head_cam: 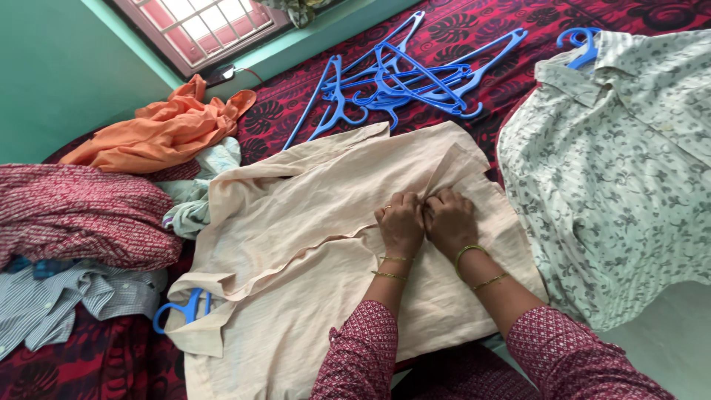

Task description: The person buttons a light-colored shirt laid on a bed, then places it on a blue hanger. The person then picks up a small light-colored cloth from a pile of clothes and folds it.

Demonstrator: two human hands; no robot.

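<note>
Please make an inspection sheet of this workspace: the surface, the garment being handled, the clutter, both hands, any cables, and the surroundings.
Surface: bed cover, dark red with a leaf pattern, mostly covered by clothes.
Job's things: cream shirt laid flat on a blue hanger that shows at its collar.
Clutter: pile of blue hangers; floral shirt already on a hanger; orange cloth; red patterned cloth; striped shirt.
Grippers: left hand and right hand side by side, both pinching the cream shirt's front edge.
Cables: thin cable below the window.
Surroundings: green wall; barred window.
</note>
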